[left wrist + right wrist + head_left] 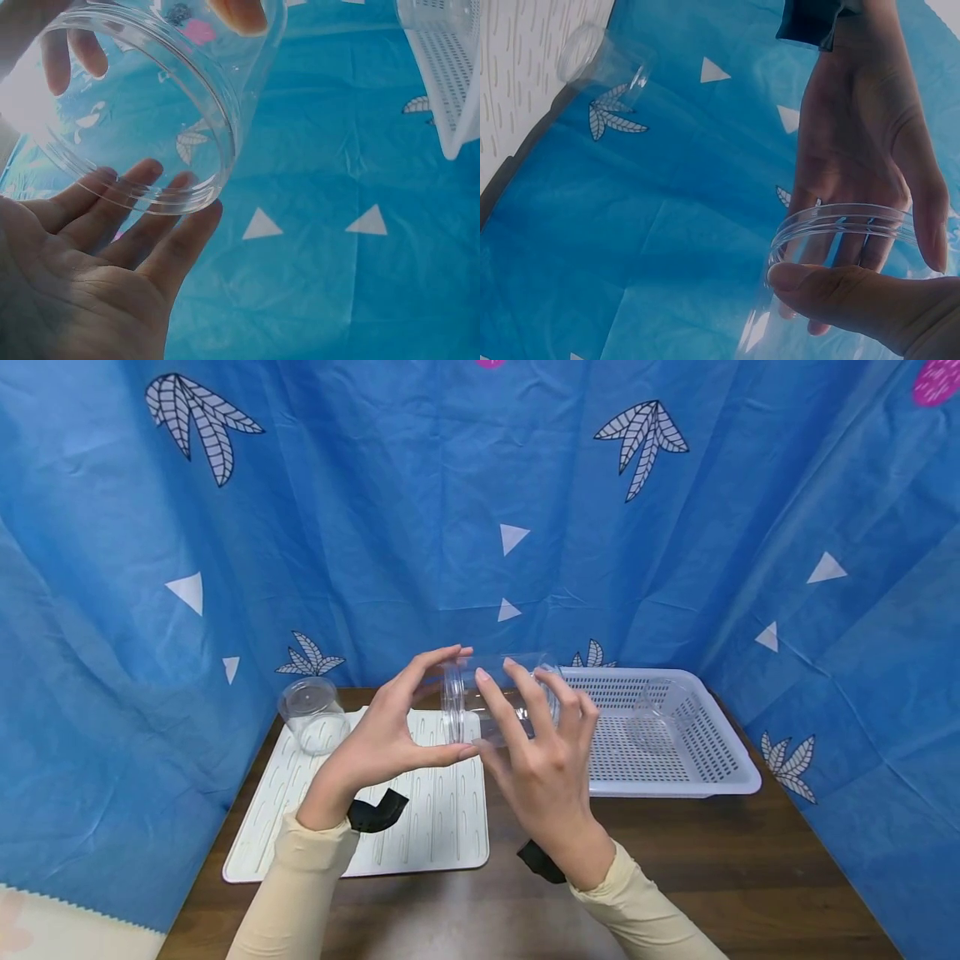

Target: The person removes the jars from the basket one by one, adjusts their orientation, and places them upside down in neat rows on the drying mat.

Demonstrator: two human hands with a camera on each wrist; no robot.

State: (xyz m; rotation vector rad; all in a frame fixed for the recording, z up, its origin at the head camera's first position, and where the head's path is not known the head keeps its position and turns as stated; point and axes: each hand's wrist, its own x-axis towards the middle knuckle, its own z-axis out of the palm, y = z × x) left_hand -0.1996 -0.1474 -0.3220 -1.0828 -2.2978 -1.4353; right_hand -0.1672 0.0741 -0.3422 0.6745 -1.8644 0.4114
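A clear jar [454,703] with a threaded mouth lies on its side in the air between both hands, its mouth turned to the left. Around the mouth end, my left hand [381,731] spans the rim, fingers on the far side and thumb below. My right hand [551,760] grips the jar's body, fingers spread over its near wall. In the left wrist view, the left fingertips [199,225] meet the ribbed rim. The right thumb [840,296] presses near the threads in the right wrist view. No lid shows on the mouth.
A white ridged drying mat [420,835] covers the left of the brown table [675,868]. Another clear jar [311,718] stands at its back left corner. A white perforated basket [720,789] sits at the right, holding a clear jar [660,714]. Blue curtain [420,510] surrounds the table.
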